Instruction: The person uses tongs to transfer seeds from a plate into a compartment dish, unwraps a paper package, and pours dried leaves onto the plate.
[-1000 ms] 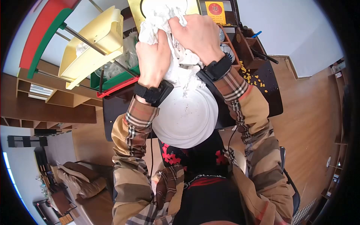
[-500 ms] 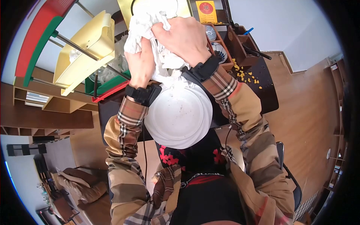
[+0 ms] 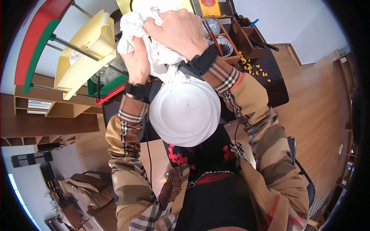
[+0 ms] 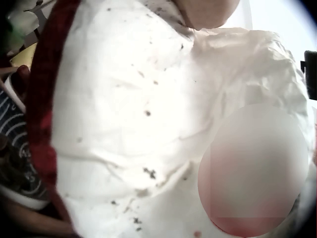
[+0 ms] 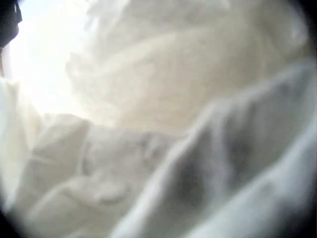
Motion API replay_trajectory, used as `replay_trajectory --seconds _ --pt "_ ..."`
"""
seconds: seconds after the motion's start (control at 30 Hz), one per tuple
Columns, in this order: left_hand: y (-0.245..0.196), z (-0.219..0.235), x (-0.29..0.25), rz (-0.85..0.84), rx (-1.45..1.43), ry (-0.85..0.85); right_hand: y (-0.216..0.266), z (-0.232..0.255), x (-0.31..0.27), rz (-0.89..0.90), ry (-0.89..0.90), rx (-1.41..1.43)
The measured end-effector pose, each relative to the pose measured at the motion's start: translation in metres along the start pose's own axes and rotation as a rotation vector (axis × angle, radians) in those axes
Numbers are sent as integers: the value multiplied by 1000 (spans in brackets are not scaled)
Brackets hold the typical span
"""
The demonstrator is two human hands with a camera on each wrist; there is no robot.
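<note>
Both hands grip bunched white fabric above the table in the head view. It looks like a white cloth bag point(image 3: 187, 109) with a round, flat bottom turned toward the body, with small specks on it. My left hand point(image 3: 135, 63) holds the gathered part from the left, thumb up along it. Just to the right and higher, my right hand point(image 3: 178, 34) clutches the same folds with curled fingers. In the left wrist view the white cloth point(image 4: 133, 89) shows dark specks and a dark red edge. Only blurred cloth folds point(image 5: 163, 158) fill the right wrist view.
At left stands a rack with a yellow bin point(image 3: 86, 46) and a green bin point(image 3: 119, 84). A wooden tray point(image 3: 231, 57) with a patterned bowl point(image 3: 222, 44) and brown sticks lies at right. Yellow bits point(image 3: 254, 68) are scattered on the dark table point(image 3: 275, 86), near a wooden box point(image 3: 246, 36).
Both hands have shifted left in the head view with the cloth still in them. The bag's round bottom has moved slightly with them. The brown sticks on the tray have come into sight.
</note>
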State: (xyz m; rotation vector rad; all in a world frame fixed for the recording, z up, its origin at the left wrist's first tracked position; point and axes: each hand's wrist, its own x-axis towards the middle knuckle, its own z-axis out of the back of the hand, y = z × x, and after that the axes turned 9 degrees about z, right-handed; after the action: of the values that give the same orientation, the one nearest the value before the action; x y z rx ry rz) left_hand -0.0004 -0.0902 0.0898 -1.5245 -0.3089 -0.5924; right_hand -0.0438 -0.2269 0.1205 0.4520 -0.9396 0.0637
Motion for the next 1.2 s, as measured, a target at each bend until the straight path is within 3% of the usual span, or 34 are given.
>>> replay_trajectory --seconds 0.07,0.2,0.27,0.4,0.5,0.63,0.7,1.0,1.1,1.17,1.2 --pt "2 0 -1 85 -35 -34 0 -2 0 -9 9 -11" --pt "-4 4 4 74 -13 -58 14 3 9 -57 43 -9" --pt "-18 3 1 -44 172 -97 15 4 14 -3 -1 -15" --pt "-31 -1 -1 -89 209 -179 23 7 18 77 -24 -44" --pt "-33 1 -2 118 276 -238 23 3 16 131 -52 -38" --pt "-18 9 -3 184 206 -245 24 3 9 170 -43 -31" --pt "-5 14 -6 207 78 -138 20 4 3 205 -44 -15" --pt "17 19 -4 293 -82 -26 10 3 -7 200 -40 6" --pt "12 15 -1 184 -40 18 11 7 -5 203 -52 31" --pt "12 10 0 230 -136 27 7 9 -5 197 -52 47" --pt "12 12 -1 279 -218 28 9 6 -5 100 23 156"
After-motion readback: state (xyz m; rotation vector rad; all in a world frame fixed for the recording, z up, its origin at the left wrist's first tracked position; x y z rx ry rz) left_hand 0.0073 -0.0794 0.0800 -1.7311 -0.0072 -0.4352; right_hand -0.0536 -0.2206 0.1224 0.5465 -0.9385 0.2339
